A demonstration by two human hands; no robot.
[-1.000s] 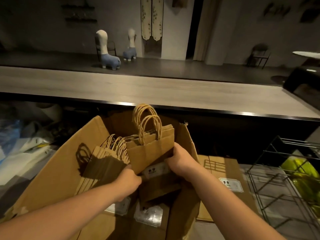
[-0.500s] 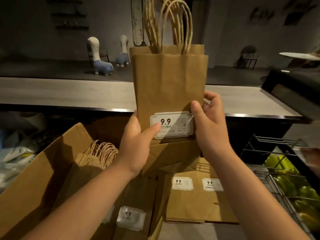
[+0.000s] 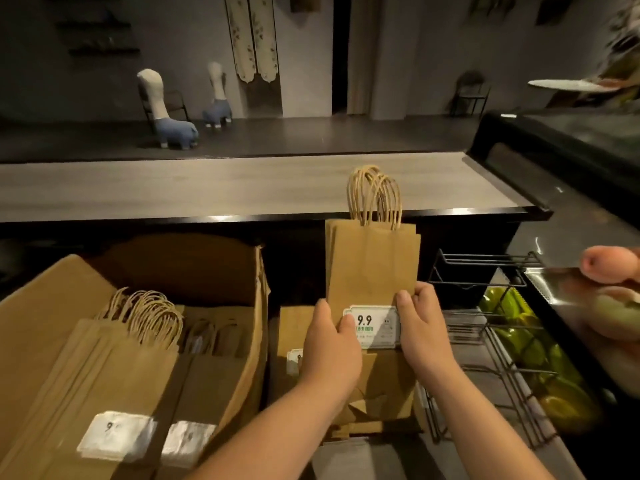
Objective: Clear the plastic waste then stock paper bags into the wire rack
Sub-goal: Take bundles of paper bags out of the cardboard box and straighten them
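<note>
1. Nearest to me, the person's left hand (image 3: 330,344) and right hand (image 3: 420,327) hold a small bundle of paper bags (image 3: 372,265) upright between them. Each hand has its fingers curled round one lower edge, with a thumb laid on the front by the white price label (image 3: 374,327) reading 9.9. Neither hand is spread or empty.

2. I judge the stocking step to be in hand: the bundle is out of the box and up in the air, between the box and the wire rack (image 3: 485,327), not yet in the rack. The next move calls for carrying it to the right and lowering it base first into a rack section, keeping the handles (image 3: 374,195) upward and the bags together.

3. Left of the hands, the open cardboard box (image 3: 41,327) still holds several flat bundles of the same bags, lying with their twisted handles toward the far end and labels toward the near end.

4. Under the hands, more labelled bags lie in a flat stack (image 3: 377,386) just beside the box.

5. To the right, the wire rack stands close by. Something yellow-green (image 3: 519,327) shows through its wires; I cannot tell whether that is inside or behind it.

6. Beyond all this runs the long grey tabletop (image 3: 207,185), with two blue-and-white animal figures (image 3: 166,109) on the floor farther back.
</note>
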